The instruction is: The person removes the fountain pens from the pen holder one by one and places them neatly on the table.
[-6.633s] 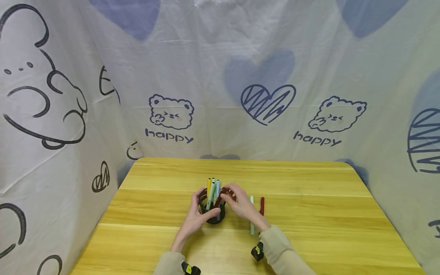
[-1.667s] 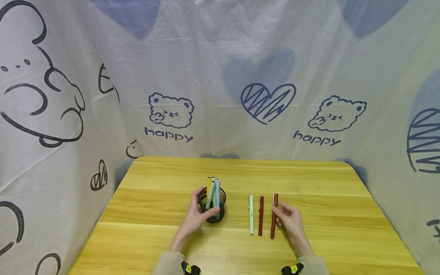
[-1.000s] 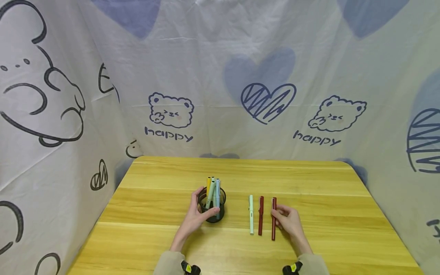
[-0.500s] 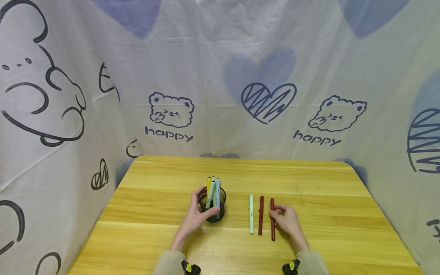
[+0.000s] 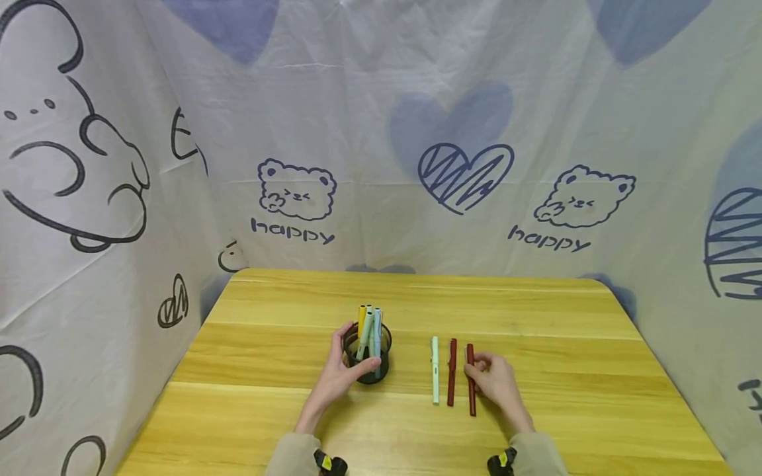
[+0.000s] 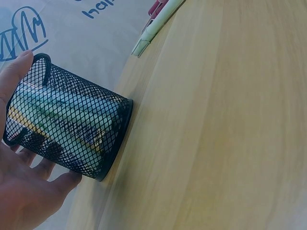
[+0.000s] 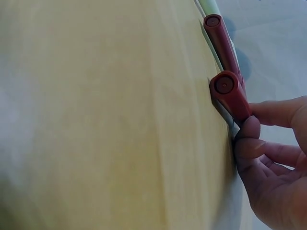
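Note:
A black mesh pen holder (image 5: 382, 373) stands upright on the table, with my left hand (image 5: 335, 383) curled around its side. Inside it lean several pens, among them a yellow pen (image 5: 362, 320), a green pen (image 5: 365, 334) and a light blue pen (image 5: 378, 330). To the right, my right hand (image 5: 499, 382) pinches a dark red pen (image 5: 473, 398) lying on the tabletop, its end facing the right wrist view. Left of that pen lie another dark red pen (image 5: 451, 380) and a pale green pen (image 5: 435, 373), roughly parallel and apart from each other.
The wooden table (image 5: 268, 311) has rounded far corners. White cloth (image 5: 369, 132) printed with hearts and bears hangs behind it and along both sides. Bare tabletop lies between the pen holder and the row of pens.
Earlier my right hand drew the red pen out of the holder, then set it down right of the other two. Over the last second that pen has slid slightly left. My left hand has stayed put.

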Tool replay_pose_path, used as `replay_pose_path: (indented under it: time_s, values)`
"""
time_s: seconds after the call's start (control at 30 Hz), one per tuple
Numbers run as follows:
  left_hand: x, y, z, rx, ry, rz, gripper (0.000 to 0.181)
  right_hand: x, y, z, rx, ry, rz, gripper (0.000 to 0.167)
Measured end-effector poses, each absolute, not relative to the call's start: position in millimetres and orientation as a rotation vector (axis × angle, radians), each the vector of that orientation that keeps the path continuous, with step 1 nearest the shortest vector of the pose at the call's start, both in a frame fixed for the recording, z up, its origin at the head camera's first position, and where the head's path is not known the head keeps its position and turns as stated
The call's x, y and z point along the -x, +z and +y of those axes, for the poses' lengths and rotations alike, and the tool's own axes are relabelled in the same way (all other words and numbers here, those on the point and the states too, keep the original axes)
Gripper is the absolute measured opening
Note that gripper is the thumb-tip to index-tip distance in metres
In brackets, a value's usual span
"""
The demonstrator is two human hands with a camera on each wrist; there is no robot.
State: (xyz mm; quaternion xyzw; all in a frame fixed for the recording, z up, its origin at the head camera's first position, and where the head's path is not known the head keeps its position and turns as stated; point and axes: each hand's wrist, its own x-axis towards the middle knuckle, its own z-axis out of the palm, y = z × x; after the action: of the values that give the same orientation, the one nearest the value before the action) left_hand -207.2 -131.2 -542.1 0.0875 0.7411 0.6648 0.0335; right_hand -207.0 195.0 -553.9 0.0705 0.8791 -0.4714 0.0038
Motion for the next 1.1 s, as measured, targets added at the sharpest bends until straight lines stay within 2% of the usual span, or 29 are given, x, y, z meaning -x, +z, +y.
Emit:
replay_pose_path:
  time_s: [0.27, 1.1]
  values:
    - [207.8, -542.3, -131.3, -0.273, 2.045, 2.279, 0.096, 206.7, -551.4, 195.9, -0.196, -1.329, 2.876, 0.035]
    - [207.9, -543.5, -131.1, -0.282, 2.064, 2.258, 0.096, 209.2, -552.6, 197.5, -0.218, -1.348, 2.837, 0.033]
